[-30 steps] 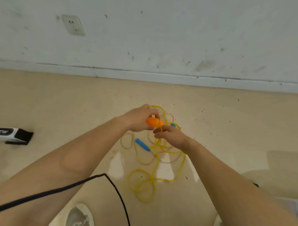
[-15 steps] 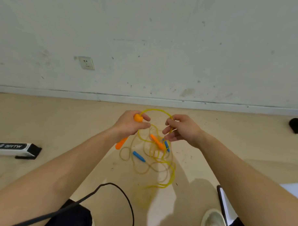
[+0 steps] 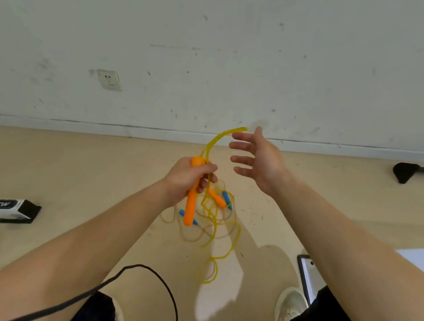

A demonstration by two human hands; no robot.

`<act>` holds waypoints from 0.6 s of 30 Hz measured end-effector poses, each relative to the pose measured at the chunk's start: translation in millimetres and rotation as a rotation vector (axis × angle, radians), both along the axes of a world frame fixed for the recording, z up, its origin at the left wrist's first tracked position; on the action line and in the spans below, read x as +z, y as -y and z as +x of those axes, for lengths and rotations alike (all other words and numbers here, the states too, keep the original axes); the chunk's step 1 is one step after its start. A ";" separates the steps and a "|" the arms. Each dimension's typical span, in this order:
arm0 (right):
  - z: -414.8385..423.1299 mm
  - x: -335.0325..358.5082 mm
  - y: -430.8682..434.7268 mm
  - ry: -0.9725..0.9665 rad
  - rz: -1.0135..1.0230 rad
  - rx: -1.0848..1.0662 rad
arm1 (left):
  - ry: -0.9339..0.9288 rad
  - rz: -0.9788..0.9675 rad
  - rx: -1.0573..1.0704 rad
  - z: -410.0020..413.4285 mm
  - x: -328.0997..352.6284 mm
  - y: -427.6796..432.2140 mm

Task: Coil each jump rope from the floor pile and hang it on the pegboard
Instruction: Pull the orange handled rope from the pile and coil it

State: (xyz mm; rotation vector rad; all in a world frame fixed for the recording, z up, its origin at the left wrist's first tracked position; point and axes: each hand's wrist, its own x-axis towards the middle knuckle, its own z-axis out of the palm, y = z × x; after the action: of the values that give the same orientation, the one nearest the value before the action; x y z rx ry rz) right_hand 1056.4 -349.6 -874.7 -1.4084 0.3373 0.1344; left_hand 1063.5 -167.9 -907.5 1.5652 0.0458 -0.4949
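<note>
One loop at a time: your left hand (image 3: 185,179), grip clamped on the orange handle (image 3: 190,208), anchors; close your spread right hand (image 3: 261,159) on the yellow rope (image 3: 216,141) above that handle.

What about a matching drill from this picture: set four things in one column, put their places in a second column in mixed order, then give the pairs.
Things:
1. upper orange handle
2. blue handle
3. wall socket
4. black cable

Places:
a. on the wall, upper left
b. looping across the bottom of the view
c. held up above the rope pile
d. lying in the rope pile

Pairs: 1-c, 2-d, 3-a, 4-b.
</note>
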 end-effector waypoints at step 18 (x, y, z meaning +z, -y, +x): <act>-37.8 -146.2 7.5 -0.490 -0.687 0.719 | 0.037 -0.409 0.482 55.5 12.1 -56.8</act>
State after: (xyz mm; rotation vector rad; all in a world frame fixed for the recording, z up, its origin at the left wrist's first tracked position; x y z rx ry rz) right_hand 1018.5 -357.0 -1021.0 -2.1300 0.2696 1.0447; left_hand 1119.0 -111.0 -895.4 1.1093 0.2705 -0.0831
